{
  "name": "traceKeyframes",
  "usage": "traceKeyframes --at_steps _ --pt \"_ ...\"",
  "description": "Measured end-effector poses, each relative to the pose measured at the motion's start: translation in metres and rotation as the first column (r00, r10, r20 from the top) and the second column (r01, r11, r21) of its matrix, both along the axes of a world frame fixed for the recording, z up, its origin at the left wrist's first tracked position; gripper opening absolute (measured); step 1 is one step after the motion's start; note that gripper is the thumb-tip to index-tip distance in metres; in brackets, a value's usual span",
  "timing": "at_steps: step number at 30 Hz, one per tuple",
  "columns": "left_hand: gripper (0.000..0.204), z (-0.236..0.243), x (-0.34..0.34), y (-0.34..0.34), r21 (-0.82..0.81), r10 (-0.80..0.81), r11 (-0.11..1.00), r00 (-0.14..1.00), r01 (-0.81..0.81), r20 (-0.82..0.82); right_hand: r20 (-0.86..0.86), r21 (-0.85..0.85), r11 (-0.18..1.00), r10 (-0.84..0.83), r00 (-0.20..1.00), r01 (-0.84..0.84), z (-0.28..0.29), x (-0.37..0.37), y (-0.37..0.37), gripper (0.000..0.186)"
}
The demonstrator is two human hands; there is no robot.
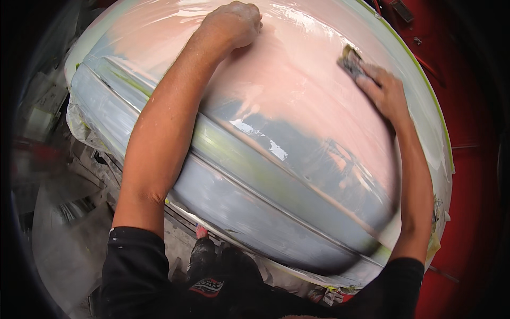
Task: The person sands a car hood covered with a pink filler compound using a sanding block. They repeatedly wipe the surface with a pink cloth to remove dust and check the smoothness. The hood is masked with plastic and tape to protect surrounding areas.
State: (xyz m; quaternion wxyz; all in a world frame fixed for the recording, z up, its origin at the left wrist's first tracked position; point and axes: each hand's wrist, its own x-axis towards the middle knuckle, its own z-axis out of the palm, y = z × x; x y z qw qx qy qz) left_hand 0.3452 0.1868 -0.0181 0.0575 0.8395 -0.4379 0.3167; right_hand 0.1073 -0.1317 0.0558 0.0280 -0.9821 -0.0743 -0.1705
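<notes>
A large curved car body panel (276, 90) spreads under both my arms, with pinkish filler over grey and patches of pale green. Its surface looks wet and shiny. At the far side of the panel my left hand (236, 24) is closed in a fist, down at or just above the surface; whatever it may hold is hidden. Farther right, my right hand (383, 89) grips a small, dark, worn sanding block (350, 61) with a yellowish end, against the pink area. The block and fingers are slightly blurred.
Raised ridges (255, 159) run along the near part of the panel. Masking film (79, 125) hangs from its left edge. A red surface (473, 212) lies to the right, with a small dark block (402, 10) at the top. Grey, stained floor (69, 228) shows on the left.
</notes>
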Motion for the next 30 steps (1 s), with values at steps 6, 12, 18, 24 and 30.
traceKeyframes --at_steps 6,12,18,24,30 --pt "0.034 -0.007 0.0 0.012 0.13 0.056 0.988 0.976 -0.085 0.208 0.011 0.044 0.998 0.053 0.999 -0.054 -0.013 0.015 0.016 0.048" --pt "0.031 0.0 -0.009 0.015 -0.088 0.047 0.994 0.978 -0.066 -0.204 -0.032 -0.016 0.996 0.084 0.996 -0.085 -0.012 -0.011 0.056 0.048" --pt "0.029 0.037 -0.04 -0.001 -0.054 0.076 0.99 0.81 -0.132 -0.581 -0.042 0.045 0.993 -0.106 0.994 0.108 -0.008 0.069 0.024 0.052" --pt "0.026 0.044 -0.043 0.02 -0.048 0.123 0.983 0.829 -0.177 -0.545 -0.072 0.024 0.998 0.057 0.996 -0.056 -0.011 -0.01 0.075 0.05" --pt "0.03 0.046 -0.047 0.0 -0.049 0.073 0.991 0.802 -0.126 -0.593 -0.031 0.065 0.993 -0.101 0.994 0.103 -0.003 0.099 0.027 0.055"
